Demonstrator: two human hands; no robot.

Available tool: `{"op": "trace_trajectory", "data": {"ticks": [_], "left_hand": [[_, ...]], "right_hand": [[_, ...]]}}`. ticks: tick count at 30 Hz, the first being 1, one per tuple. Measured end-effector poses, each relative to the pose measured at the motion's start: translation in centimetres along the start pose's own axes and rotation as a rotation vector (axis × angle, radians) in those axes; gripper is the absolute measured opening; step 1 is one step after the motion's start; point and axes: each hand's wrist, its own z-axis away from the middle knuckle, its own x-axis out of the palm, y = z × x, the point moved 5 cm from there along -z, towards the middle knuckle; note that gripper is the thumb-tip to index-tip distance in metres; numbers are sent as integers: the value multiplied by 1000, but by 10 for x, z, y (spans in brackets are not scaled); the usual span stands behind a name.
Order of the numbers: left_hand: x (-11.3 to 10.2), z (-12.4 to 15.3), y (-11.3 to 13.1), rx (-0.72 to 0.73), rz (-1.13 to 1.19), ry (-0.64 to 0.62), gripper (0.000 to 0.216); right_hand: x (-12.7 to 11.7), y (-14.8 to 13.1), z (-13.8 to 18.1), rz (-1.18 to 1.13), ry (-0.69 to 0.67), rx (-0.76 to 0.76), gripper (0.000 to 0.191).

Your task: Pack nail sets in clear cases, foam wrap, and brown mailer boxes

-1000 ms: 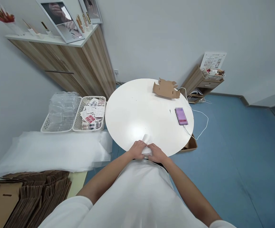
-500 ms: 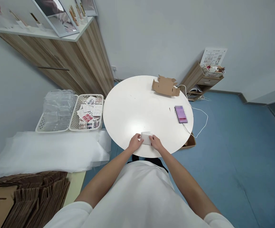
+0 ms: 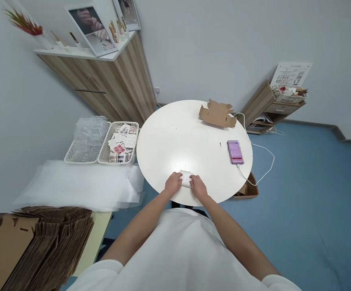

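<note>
A small folded white foam-sheet packet (image 3: 186, 178) lies near the front edge of the round white table (image 3: 163, 137). My left hand (image 3: 173, 184) grips its left end, fingers curled over it. On the opposite end my right hand (image 3: 198, 186) is closed in the same way, thumb and fingers against the packet. What is inside the packet, if anything, is hidden. At the table's far right lies an unfolded brown cardboard box (image 3: 218, 114). A blurred-out purple device (image 3: 235, 152) with a white cable (image 3: 261, 146) rests closer on the right.
To the left stand a white basket of printed cards (image 3: 119, 141) and another of clear plastic packaging (image 3: 89, 137). White foam sheets (image 3: 81, 184) lie in front of them, above stacked flat cardboard (image 3: 54, 242). A wood cabinet (image 3: 111, 81) and a small shelf (image 3: 272, 107) stand behind. An open carton (image 3: 249, 189) sits beneath the table's right.
My view has shifted a little, so the surroundings appear further right. Both hands stay on the white packet, which looks narrower between them, and the fingers now curl further over its ends.
</note>
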Motion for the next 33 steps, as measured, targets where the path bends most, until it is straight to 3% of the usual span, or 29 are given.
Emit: {"op": "trace_trajectory", "data": {"ticks": [5, 10, 18, 27, 33], "left_hand": [[-4, -4, -5, -69, 200, 12, 28], [0, 9, -13, -166, 315, 64, 33], [2, 30, -27, -438, 343, 42, 51], [7, 6, -11, -287, 273, -1, 38], [-14, -5, -42, -251, 364, 32, 36]], "right_hand": [[-3, 7, 2, -181, -74, -50, 36], [-1, 18, 17, -430, -94, -43, 49], [12, 40, 35, -691, -86, 225, 51], [12, 22, 10, -635, -22, 288, 43], [22, -13, -13, -613, -55, 309, 41]]}}
